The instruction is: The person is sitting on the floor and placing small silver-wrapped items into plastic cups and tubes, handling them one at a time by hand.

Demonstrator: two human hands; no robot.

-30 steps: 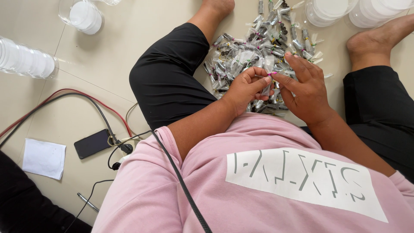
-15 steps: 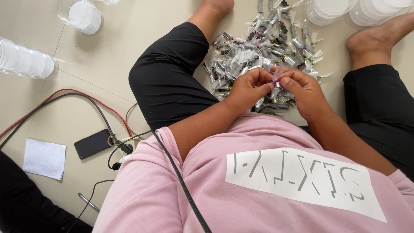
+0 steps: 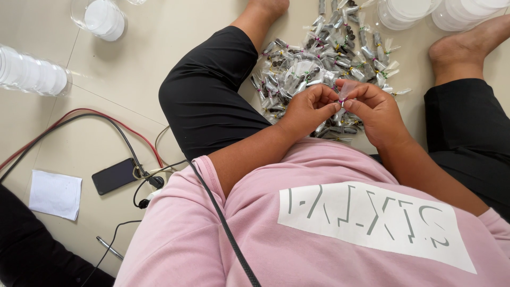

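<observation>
While the person sits on the pale tiled floor (image 3: 159,32) with legs spread, both hands meet at about one o'clock from the middle of the view. The left hand (image 3: 308,109) and the right hand (image 3: 376,112) each pinch, fingertips closed, the neck of one small clear plastic packet (image 3: 346,89), which stands between them with its twisted top upward. Just beyond the hands, toward twelve o'clock, lies a heap of similar small clear packets with dark contents (image 3: 324,53), spread on the floor between the knees; some of it is hidden under the hands. At one to two o'clock sit stacks of clear round plastic lids (image 3: 425,11), and more clear round containers (image 3: 32,72) lie at ten o'clock, with another (image 3: 103,18) at eleven. At eight o'clock a black phone (image 3: 116,176) rests beside red and black cables (image 3: 95,119), with a white slip of paper (image 3: 56,194) just left of it.
</observation>
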